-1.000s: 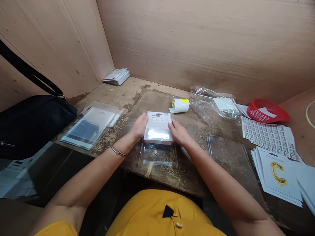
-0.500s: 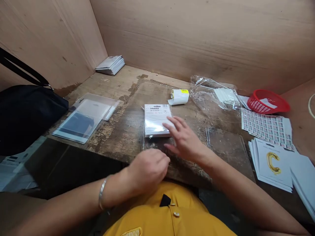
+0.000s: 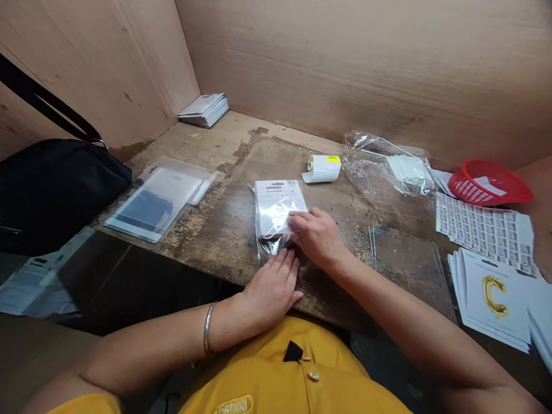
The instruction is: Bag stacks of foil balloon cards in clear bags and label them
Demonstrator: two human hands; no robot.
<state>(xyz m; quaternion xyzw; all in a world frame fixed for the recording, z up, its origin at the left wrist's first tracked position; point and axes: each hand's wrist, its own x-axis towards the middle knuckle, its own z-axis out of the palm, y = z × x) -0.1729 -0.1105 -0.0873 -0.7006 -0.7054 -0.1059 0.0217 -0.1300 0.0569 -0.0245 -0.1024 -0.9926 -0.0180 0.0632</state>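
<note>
**Resting both hands at a white card [image 3: 276, 207] in a clear plastic sleeve [image 3: 269, 248]**

The card lies flat on a worn wooden bench [image 3: 207, 244], just ahead of the person's chest, with its sleeve's loose end toward the body. The right hand [image 3: 317, 237] lies palm-down, fingers curved over the card's lower right corner. That corner is hidden, and the pictures cannot show whether the thumb pinches anything beneath it. The left hand [image 3: 269, 289] is open and flat, its fingers [image 3: 282, 260] at the sleeve's lower edge, with a metal bangle [image 3: 208, 329] on the wrist. The card's small print is too tiny to read.

At 1 o'clock sit a sticker roll [image 3: 322, 168] and a plastic bag [image 3: 366, 167] holding white strips. A red basket [image 3: 487, 184] stands at 2 o'clock, above a printed sheet [image 3: 485, 236]. Cards with a gold letter C [image 3: 491, 299] lie at 3 o'clock. At 9 o'clock is a black bag [image 3: 56, 195], and a stack of booklets [image 3: 204, 110] sits at 11 o'clock.
</note>
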